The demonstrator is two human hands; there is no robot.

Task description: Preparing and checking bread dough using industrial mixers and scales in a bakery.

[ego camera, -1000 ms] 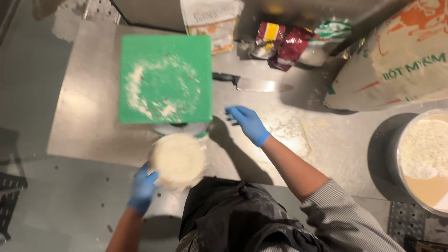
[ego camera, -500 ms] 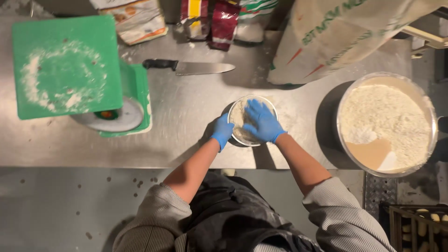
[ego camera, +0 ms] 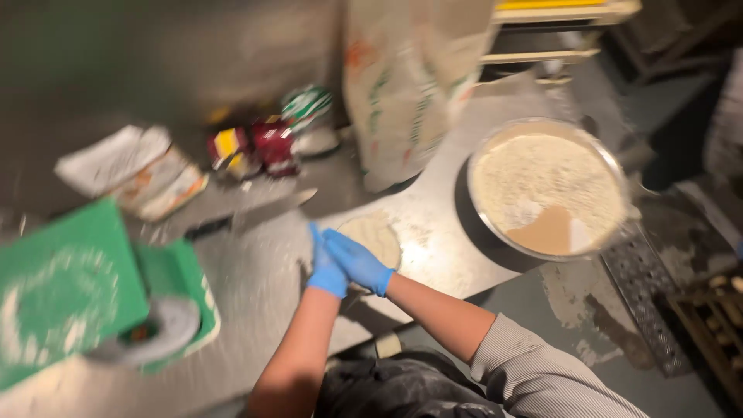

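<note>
A small round bowl [ego camera: 377,234] of pale flour or dough sits on the steel table [ego camera: 433,255], in the middle of the head view. Both my hands wear blue gloves and press together at the bowl's near left rim. My left hand [ego camera: 325,269] grips the rim from the side. My right hand [ego camera: 358,262] lies over the near edge, fingers pointing left across my left hand. The picture is blurred, so the exact finger hold is unclear.
A wide metal bowl [ego camera: 495,228] with flour stands to the right. A big paper sack [ego camera: 402,85] stands behind. A knife [ego camera: 267,210] lies to the left, near red packets [ego camera: 259,147] and a paper bag [ego camera: 135,174]. A green scale [ego camera: 182,279] bears a floury green board [ego camera: 62,286].
The small bowl went from beside the green scale to the table in front of me. My right hand joined my left on it. The view has swung and tilted.
</note>
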